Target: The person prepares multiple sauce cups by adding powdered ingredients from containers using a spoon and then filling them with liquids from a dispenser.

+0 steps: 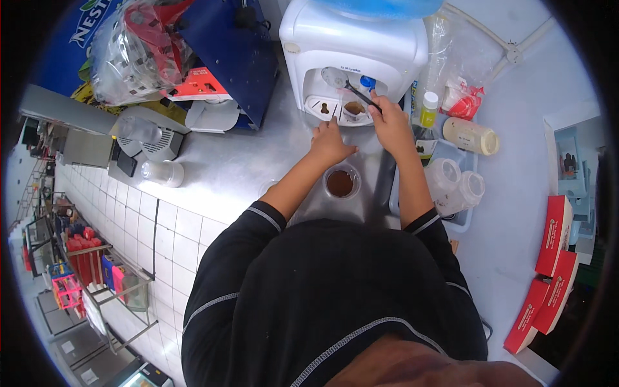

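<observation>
A white water dispenser stands before me on a steel counter. My right hand grips the dark handle of a spoon in front of the dispenser's blue tap. Beneath the tap, a clear plastic cup with brown contents is on the drip tray. My left hand is beside the tray's front edge, fingers apart, with nothing visible in it. Nearer my body, a second clear cup holds dark brown contents. A round translucent disc shows at the spoon's far end; its exact nature is unclear.
At right, a grey tray holds translucent jars and a dark-labelled bottle. A cream-filled bottle lies there too. Left are a cup sealing machine, a bag of cups and a clear container.
</observation>
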A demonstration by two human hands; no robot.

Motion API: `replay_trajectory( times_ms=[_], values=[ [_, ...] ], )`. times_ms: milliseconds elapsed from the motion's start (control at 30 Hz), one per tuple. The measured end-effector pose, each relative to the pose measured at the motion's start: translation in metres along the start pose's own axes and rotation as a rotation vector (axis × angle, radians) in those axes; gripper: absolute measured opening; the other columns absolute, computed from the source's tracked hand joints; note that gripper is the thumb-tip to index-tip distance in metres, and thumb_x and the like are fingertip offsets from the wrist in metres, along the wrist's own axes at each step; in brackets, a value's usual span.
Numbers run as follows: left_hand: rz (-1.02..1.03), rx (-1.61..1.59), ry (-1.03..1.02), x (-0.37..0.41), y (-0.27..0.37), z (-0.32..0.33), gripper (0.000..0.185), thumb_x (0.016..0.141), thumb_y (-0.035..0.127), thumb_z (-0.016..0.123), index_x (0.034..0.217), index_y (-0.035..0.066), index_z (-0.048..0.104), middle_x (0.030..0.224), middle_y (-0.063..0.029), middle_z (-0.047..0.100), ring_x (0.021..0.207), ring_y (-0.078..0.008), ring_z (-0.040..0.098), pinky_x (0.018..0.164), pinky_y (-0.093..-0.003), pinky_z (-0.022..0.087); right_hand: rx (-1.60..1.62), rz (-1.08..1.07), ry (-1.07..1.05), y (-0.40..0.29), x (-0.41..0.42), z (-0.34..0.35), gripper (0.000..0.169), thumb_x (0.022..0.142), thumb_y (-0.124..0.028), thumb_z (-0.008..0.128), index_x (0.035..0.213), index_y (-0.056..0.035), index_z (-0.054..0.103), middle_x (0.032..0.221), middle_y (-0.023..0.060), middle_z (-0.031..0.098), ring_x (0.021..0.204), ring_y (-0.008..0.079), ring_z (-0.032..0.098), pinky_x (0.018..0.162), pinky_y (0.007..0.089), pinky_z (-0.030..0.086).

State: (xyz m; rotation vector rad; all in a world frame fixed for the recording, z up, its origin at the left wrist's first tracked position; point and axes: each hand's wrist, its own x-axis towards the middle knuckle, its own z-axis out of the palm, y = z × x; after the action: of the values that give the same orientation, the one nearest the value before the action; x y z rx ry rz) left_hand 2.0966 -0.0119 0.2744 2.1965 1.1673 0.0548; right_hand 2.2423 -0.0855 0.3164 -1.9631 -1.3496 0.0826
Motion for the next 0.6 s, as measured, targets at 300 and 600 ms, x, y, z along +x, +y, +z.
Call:
replay_trajectory(
  times_ms=[300,600],
  values=[
    [-0.001,-0.035,-0.017,0.002,-0.020,0.010,0.093,0.071,0.052,0.072,0.133,-0.008,0.039,0.125,-0.0301,0.046,0.119,-0.0437,0.043,0.102,-0.0455,0.035,-0.014,-0.013,-0.009,-0.002,0.000,0.000,0.023,0.089,-0.026,0.056,0.106,-0.0095,0.059,0.087,0.0097,0.065,0.089,0.0303,0.059,0.080,0.0451,0.038],
    [-0.021,-0.071,-0.022,0.008,-0.026,0.014,0.095,0.069,0.052,0.074,0.133,-0.007,0.039,0.124,-0.0296,0.047,0.118,-0.0432,0.044,0.100,-0.0451,0.037,0.046,0.033,-0.085,-0.010,0.000,-0.008,0.020,0.091,-0.022,0.056,0.099,-0.0037,0.057,0.088,0.0195,0.063,0.086,0.0366,0.059,0.076,0.0428,0.045]
  ],
)
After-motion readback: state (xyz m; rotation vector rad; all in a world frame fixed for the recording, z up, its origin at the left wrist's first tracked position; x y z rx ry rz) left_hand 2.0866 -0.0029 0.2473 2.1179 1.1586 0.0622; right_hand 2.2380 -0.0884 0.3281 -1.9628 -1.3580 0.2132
